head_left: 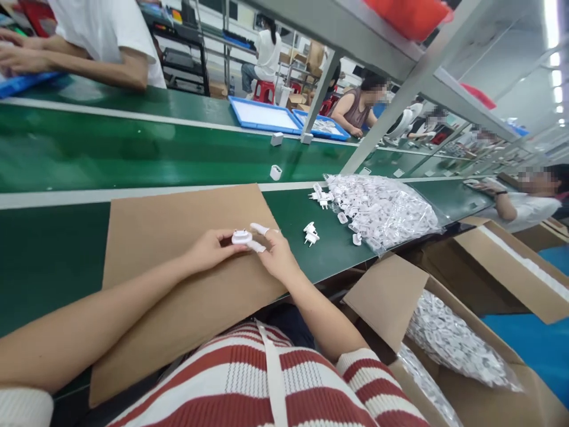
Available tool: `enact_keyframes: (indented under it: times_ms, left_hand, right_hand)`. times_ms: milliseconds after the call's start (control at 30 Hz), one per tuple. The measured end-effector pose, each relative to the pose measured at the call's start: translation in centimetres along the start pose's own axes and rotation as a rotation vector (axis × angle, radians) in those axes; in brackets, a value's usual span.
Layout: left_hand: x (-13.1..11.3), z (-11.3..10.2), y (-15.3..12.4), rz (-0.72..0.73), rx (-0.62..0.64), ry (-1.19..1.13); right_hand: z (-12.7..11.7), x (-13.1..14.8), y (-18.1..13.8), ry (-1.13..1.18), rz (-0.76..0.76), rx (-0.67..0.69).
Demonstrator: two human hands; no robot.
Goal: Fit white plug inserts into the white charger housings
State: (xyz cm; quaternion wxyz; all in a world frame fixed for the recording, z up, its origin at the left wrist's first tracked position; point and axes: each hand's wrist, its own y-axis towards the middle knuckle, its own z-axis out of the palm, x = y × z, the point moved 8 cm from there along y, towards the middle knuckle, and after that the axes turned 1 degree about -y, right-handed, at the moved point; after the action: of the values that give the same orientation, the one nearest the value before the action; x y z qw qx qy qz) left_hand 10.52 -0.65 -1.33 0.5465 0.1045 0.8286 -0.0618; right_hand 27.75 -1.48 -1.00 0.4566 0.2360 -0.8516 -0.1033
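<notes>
- Our left hand (208, 249) is pinching a white plug (241, 237) in closed fingertips; our right hand (278, 256), half open, is touching it with a capped thumb.
- We are holding it just above a cardboard sheet (178, 279).
- A bag of plugs (386, 210) is lying to the right.
- Two loose plugs (310, 233) are sitting between.

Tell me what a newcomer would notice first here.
At centre, the left hand holds a white plug over a brown cardboard sheet, the right hand touching it. To the right, a clear bag heaped with white plugs lies on the green bench, near an open box holding more.
</notes>
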Motion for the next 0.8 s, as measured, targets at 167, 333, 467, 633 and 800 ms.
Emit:
enact_keyframes:
  times_ms: [167, 333, 467, 633, 800]
  left_hand:
    - [1.0, 0.2, -0.1, -0.049, 0.187, -0.08]
    - [3.4, 0.0, 0.3, -0.225, 0.324, -0.223]
    - [3.8, 0.4, 0.5, -0.302, 0.339, -0.29]
    - [4.3, 0.9, 0.5, -0.379, 0.325, -0.272]
    - [4.1, 0.9, 1.0, -0.356, 0.311, -0.219]
  right_hand:
    - [0.1, 2.6, 0.0, 0.012, -0.113, 0.019]
    - [0.9, 3.1, 0.5, 0.048, -0.258, 0.048]
    - [1.3, 2.5, 0.7, 0.059, -0.317, 0.057]
    - [2.0, 0.9, 0.9, 0.032, -0.249, 0.059]
    - [2.1, -0.1, 1.2, 0.018, -0.236, 0.01]
